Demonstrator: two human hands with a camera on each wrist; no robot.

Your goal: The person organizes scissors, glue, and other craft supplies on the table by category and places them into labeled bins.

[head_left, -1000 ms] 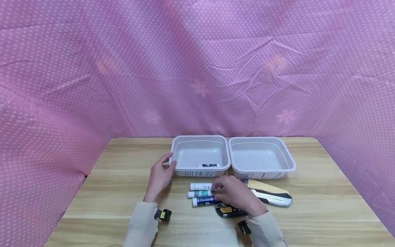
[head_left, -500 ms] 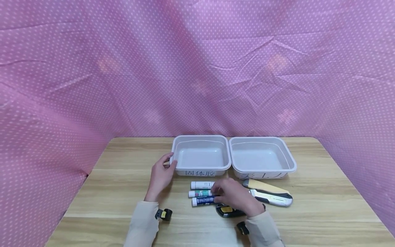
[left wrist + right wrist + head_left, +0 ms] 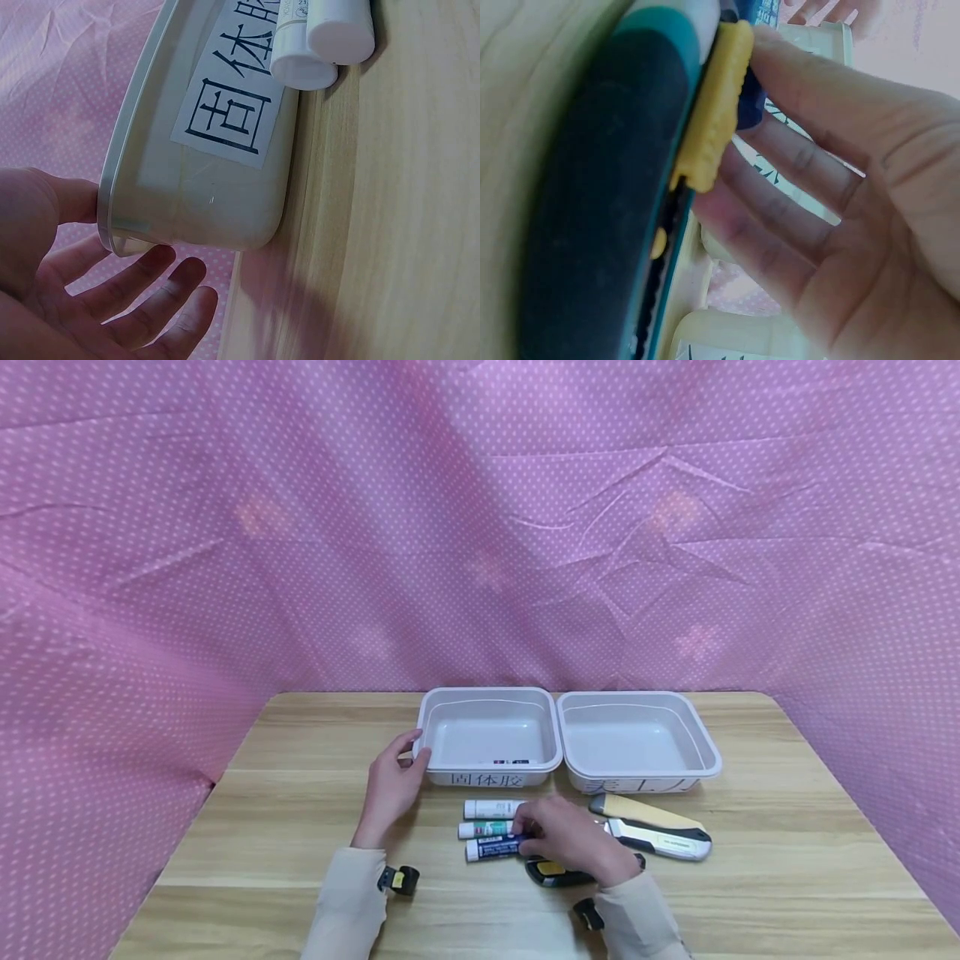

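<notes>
One blue glue stick (image 3: 495, 849) is pinched between the right hand's (image 3: 572, 839) thumb and fingers, its white cap left poking past the fingertips. By the left hand's (image 3: 393, 785) thumb and fingers, the labelled tray's (image 3: 217, 199) rim is held. With a green glue stick (image 3: 483, 831) just beside the right fingertips and a knife (image 3: 549, 872) beside that thumb, a straight lift would probably be best, so neither is nudged.

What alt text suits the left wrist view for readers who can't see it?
A left hand holds a white rectangular plastic tray by its rim; a white paper label with black characters faces the camera. Two white cylindrical caps show at top, with pale wooden table right and pink dotted cloth left.
</notes>
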